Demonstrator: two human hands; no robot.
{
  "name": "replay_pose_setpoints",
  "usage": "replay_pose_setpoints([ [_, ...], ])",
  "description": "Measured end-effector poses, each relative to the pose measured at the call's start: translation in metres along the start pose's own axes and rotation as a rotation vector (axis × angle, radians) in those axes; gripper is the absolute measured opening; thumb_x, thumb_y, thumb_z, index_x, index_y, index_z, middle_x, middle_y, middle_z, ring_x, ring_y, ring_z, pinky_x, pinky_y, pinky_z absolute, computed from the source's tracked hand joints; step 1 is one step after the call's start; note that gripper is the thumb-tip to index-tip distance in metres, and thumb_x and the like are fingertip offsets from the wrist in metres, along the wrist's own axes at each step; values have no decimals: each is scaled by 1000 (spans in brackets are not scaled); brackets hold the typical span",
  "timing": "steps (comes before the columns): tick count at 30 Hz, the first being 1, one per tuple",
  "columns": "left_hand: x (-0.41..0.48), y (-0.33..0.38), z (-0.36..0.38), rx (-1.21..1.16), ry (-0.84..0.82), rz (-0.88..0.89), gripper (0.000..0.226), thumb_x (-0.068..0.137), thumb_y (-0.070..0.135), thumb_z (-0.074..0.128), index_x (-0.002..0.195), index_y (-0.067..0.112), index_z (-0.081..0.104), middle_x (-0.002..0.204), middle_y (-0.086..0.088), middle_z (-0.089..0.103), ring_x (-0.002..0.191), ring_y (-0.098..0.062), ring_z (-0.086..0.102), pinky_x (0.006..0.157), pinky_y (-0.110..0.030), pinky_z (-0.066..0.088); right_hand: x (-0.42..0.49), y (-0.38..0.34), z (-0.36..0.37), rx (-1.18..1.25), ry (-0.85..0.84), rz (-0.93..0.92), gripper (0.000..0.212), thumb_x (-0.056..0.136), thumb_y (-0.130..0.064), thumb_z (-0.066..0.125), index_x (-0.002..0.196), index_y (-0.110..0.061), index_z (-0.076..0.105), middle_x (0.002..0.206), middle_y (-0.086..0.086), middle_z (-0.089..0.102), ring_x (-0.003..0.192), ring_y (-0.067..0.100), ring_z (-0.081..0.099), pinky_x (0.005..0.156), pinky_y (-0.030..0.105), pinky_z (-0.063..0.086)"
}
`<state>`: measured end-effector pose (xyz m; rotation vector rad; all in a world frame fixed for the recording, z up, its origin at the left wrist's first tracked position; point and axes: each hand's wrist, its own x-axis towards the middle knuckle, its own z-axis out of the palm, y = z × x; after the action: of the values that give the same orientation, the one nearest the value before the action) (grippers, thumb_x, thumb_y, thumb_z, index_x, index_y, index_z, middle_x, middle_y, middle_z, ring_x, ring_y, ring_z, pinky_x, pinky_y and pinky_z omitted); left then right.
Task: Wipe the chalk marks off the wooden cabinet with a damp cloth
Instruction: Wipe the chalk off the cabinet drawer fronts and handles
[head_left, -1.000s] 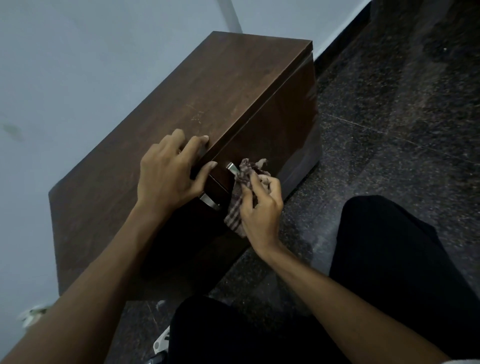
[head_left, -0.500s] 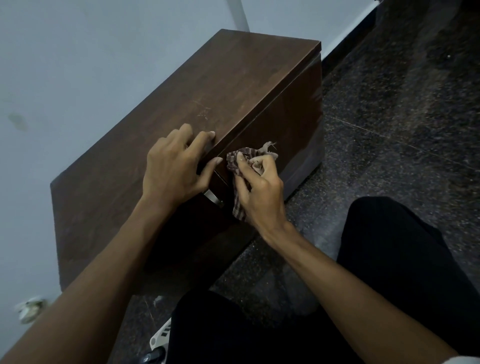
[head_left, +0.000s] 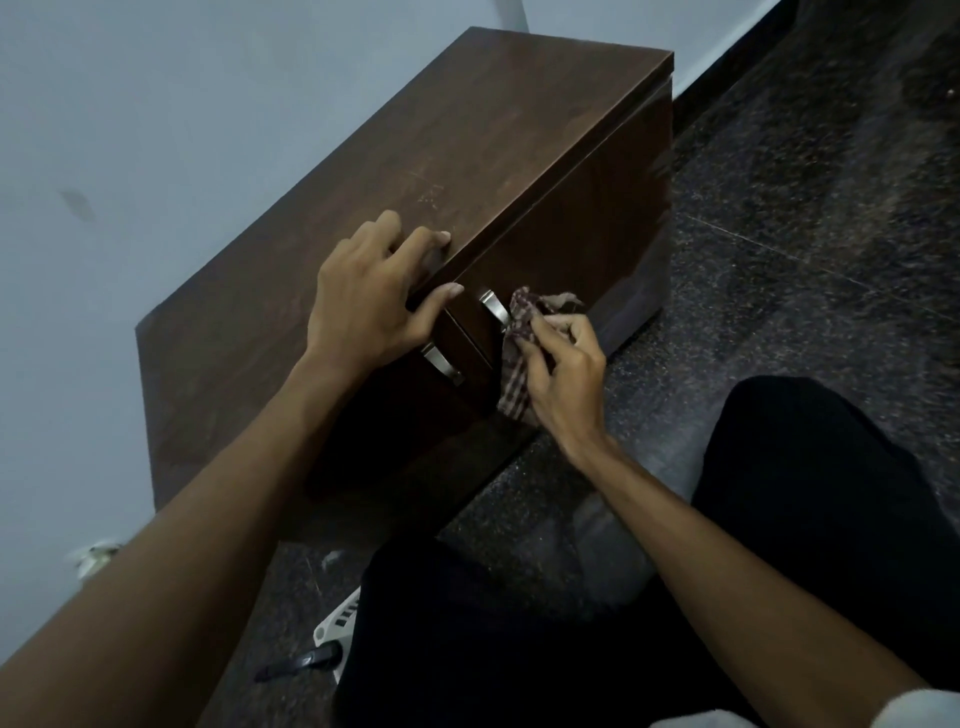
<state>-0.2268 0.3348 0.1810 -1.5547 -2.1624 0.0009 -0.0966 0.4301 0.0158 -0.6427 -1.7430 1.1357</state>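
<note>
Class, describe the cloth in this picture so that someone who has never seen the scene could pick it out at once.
Find the dark wooden cabinet against the pale wall, then look at its front face, where two metal handles show. Just right of the farther handle, the right hand bunches the cloth against the wood. It is the only checked fabric in view, red-brown and pale.

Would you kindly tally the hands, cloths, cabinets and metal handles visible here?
Hands: 2 (left hand, right hand)
Checked cloth: 1
Wooden cabinet: 1
Metal handles: 2 (upper handle, lower handle)
Total: 6
</note>
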Motion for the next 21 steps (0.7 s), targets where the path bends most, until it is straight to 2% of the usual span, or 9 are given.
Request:
replay_pose_setpoints([
  [4,1,0,1,-5,-1,-3,49,91,52,63,122,14,63,93,-9,49,79,-26,48,65,-39,41,13,-20,0,38,23,-132,40,90,1,67,129,-5,64,107,15,55,98,17,59,87,21,55],
  [7,1,0,0,11,-13,-4,49,92,53,61,122,13,63,94,-10,50,79,-25,48,65,-39,41,16,-21,-1,-37,-7,-194,41,91,-2,67,131,-11,64,107,15,54,98,23,61,82,29,58],
  [9,1,1,0,10,-15,-2,49,92,52,61,122,13,63,94,-10,50,79,-25,48,65,-39,41,10,-16,0,-52,-3,-207,42,90,-1,67,131,-11,64,108,15,53,98,20,60,83,26,57],
  [11,1,1,0,9,-14,0,49,92,52,61,122,12,63,93,-10,49,79,-25,47,64,-37,39,3,-7,-1,-19,2,-152,38,89,1,67,126,-7,66,107,14,54,97,13,57,85,20,55],
  [14,1,1,-1,10,-11,2,49,92,51,62,121,12,64,92,-9,49,77,-23,45,63,-36,38,-6,18,-5,-27,-80,62,25,88,1,70,113,0,71,106,11,58,96,18,61,82,19,56],
  [17,1,2,-1,9,-15,7,49,93,52,60,121,11,64,92,-9,50,76,-22,45,62,-35,38,-14,30,-9,-8,-113,255,30,88,5,68,117,-1,70,109,8,60,103,18,60,88,0,42],
  [21,1,1,0,2,-3,7,49,93,51,62,121,12,64,90,-9,50,76,-23,46,62,-35,38,3,16,-10,97,-78,340,30,93,-1,62,123,-4,68,113,0,59,107,7,55,89,-2,37],
])
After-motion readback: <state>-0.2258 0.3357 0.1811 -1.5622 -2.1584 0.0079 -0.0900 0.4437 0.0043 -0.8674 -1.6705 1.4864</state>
